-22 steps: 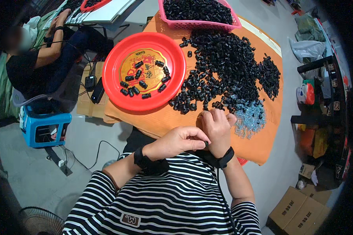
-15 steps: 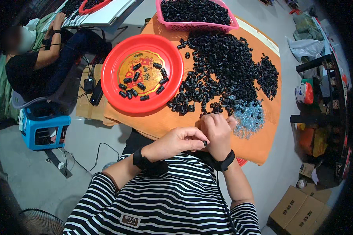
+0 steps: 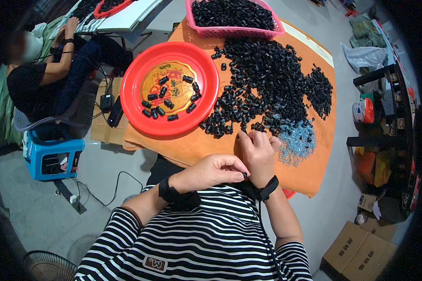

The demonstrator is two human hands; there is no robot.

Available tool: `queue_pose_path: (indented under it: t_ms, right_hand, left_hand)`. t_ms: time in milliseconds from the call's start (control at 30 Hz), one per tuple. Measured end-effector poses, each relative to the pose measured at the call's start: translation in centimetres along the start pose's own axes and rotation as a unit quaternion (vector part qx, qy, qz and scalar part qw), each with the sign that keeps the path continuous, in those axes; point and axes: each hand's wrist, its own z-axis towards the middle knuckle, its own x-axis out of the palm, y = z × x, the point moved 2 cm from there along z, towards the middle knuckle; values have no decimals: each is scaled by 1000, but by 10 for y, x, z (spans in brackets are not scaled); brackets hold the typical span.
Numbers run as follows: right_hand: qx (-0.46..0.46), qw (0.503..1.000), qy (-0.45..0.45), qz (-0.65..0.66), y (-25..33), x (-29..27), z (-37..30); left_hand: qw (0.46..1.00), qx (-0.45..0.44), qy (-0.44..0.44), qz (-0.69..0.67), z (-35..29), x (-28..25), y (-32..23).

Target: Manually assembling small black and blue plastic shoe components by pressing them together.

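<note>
A small black plastic part (image 3: 244, 175) is pinched between the thumb and finger of my left hand (image 3: 208, 174), close in front of my striped shirt. Just right of it, my right hand (image 3: 258, 157) lies with curled fingers at the near edge of a large pile of black plastic parts (image 3: 267, 70). What its fingertips hold, if anything, is hidden. Small clear bluish pieces (image 3: 297, 145) lie heaped right of that hand. On the left, a red round tray (image 3: 131, 100) holds several black cylindrical pieces (image 3: 168, 103) lying apart.
An orange cloth (image 3: 173, 150) covers the table. At its far side stands a pink basket (image 3: 234, 32) full of black parts; thin black pieces (image 3: 319, 91) lie at the right. Another person (image 3: 38, 84) sits at the left near a blue stool (image 3: 54, 157). Cardboard boxes (image 3: 358, 248) stand lower right.
My right hand has shifted slightly forward, its fingers reaching a little farther toward the black pile. My left hand stays nearly in place, still pinching the small part.
</note>
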Motion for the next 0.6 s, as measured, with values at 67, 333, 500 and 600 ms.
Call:
queue_pose_path:
  t_ms: [67,333,500,600]
  right_hand:
    - [-21,999,33,-22,2,0,0]
    - [-50,995,76,43,4,2,-4]
    - [30,996,-41,76,-4,-10,-2]
    - [122,964,-48,233,-4,-35,-1]
  left_hand:
    - [1000,2,-1,0,0,-1,0]
    - [1000,8,-13,10,1,1,3]
    - [997,6,-29,-71,-1,-7,5]
    - [994,-1,-71,-82,0,-8,2]
